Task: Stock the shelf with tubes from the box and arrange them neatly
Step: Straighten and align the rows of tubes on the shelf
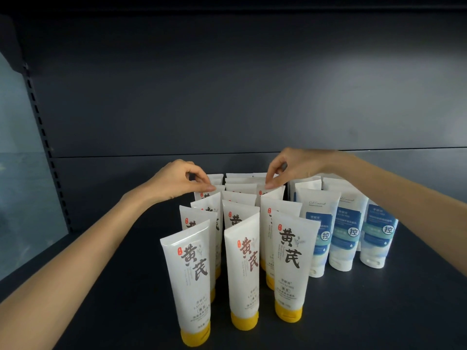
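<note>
Dark shelf [101, 274] — two rear tubes [274, 194] are pinched at the crimp by thumb and forefinger of left hand [174, 180] and right hand [295, 165]; they should be nudged gently into line, upright.

The yellow-capped tubes [290, 261] at centre frame bore large brush characters 黄芪. The blue-labelled tubes [346, 231] at centre right showed 控 in a white circle and cursive "Oil Control"; finer print was unreadable.

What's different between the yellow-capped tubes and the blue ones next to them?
The yellow-capped tubes have yellow caps and dark characters; the blue tubes have white caps and blue labels. The left hand and right hand pinch yellow-capped tubes; the blue tubes stand untouched. All stand cap-down on the shelf.
</note>
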Demonstrator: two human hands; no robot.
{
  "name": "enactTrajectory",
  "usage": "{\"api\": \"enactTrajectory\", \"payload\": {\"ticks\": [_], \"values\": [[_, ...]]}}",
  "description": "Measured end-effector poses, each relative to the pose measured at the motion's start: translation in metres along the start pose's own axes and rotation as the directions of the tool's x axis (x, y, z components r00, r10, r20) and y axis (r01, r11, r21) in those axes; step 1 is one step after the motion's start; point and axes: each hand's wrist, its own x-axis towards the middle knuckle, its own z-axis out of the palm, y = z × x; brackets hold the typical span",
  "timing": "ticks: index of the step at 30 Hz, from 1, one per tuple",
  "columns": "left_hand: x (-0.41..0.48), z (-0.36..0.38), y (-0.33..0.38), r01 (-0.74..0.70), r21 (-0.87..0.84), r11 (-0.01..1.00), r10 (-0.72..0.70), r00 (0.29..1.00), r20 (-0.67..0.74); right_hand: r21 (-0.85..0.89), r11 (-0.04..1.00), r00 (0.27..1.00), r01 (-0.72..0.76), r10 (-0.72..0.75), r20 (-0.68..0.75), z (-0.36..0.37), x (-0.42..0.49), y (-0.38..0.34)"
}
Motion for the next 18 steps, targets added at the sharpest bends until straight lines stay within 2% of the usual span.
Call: {"api": "enactTrajectory", "payload": {"ticks": [5, 10, 18], "values": [[0.011, 0.008, 0.020, -0.028, 0.031, 0.999, 0.027, 0.998, 0.050, -0.056, 0.998, 0.999, -0.006, 0.008, 0.032, -0.002, -0.006, 0.002], [0.019, 0.016, 0.024, -0.067, 0.033, 0.997, 0.066, 0.997, 0.042, -0.109, 0.994, 0.999, 0.011, -0.015, -0.035, 0.000, -0.007, 0.001], [0.016, 0.022, 0.023, -0.087, -0.024, 0.996, 0.087, 0.996, -0.010, -0.051, 0.998, 0.994, 0.034, -0.039, -0.101, 0.005, -0.008, 0.007]]}}
